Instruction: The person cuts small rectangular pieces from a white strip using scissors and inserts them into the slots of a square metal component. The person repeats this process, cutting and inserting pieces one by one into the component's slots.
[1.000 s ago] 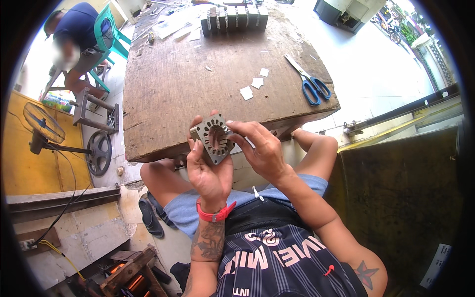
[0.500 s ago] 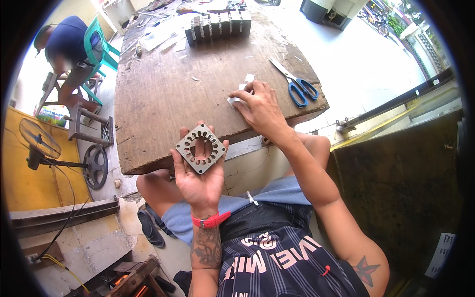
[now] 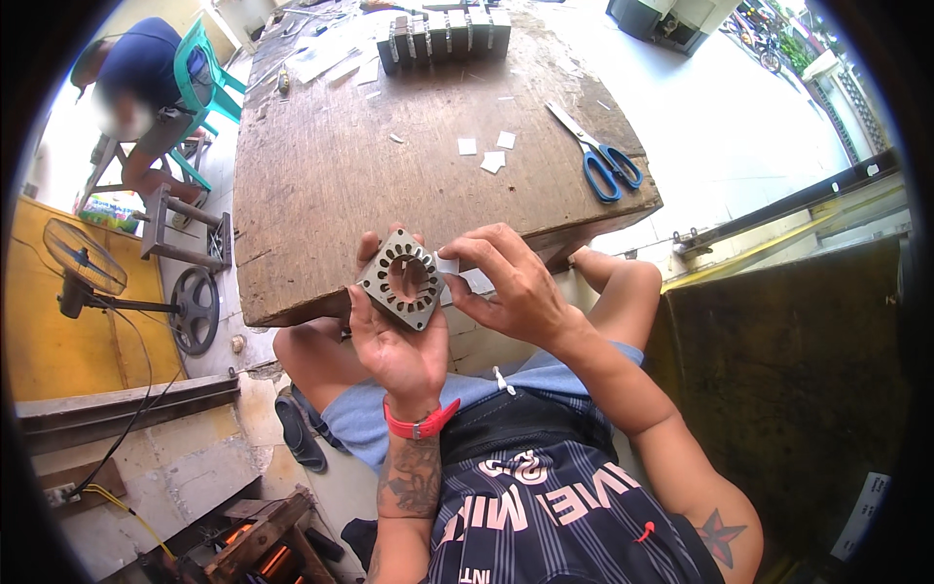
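Stator core (image 3: 401, 279) held; apparently paper slip (image 3: 447, 264) pinched.

stator core (image 3: 402, 279) — grey, slotted, square, tilted | white paper slip (image 3: 447, 264) — touching its edge

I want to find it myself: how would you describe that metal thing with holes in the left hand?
Start at the big wooden table, then look to its near edge, where the left hand holds a square grey metal block. It alone has a round hole ringed with slots; the other blocks stand in a far row.
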`<state>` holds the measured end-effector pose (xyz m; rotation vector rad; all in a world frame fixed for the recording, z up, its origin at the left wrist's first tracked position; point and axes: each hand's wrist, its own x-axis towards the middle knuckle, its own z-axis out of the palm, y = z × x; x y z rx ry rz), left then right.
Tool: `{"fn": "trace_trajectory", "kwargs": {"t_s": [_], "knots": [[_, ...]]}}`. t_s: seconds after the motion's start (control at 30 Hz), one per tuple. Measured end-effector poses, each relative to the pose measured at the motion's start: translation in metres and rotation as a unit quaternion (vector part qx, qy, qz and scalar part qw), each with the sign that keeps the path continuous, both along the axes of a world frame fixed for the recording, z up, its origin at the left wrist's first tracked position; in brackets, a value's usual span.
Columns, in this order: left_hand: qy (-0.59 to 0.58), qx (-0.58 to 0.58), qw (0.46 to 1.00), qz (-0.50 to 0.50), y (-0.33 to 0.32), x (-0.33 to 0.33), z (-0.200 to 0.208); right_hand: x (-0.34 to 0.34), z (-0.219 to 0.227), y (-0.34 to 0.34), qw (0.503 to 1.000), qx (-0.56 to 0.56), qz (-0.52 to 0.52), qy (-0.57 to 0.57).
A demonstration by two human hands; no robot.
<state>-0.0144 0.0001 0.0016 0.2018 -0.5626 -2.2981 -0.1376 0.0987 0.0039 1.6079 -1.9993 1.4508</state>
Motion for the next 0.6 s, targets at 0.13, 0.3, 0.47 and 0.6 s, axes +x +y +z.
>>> {"fn": "trace_trajectory", "kwargs": {"t_s": [0.13,0.3,0.47,0.6], "knots": [[-0.01,-0.034,0.999,0.015,0.003,-0.001,0.001,0.004,0.0,-0.002,1.0,0.016,0.017,-0.004],[-0.023,-0.07,0.997,0.03,0.001,-0.003,0.0,0.001,0.0,0.004,0.997,0.049,0.03,0.046],[-0.006,-0.026,0.999,0.024,0.002,-0.002,0.001,0.016,-0.017,-0.005,0.995,-0.015,0.001,-0.098],[-0.012,-0.02,0.999,0.026,0.002,0.007,0.001,0.033,-0.021,-0.001,0.996,-0.007,-0.011,-0.083]]}}
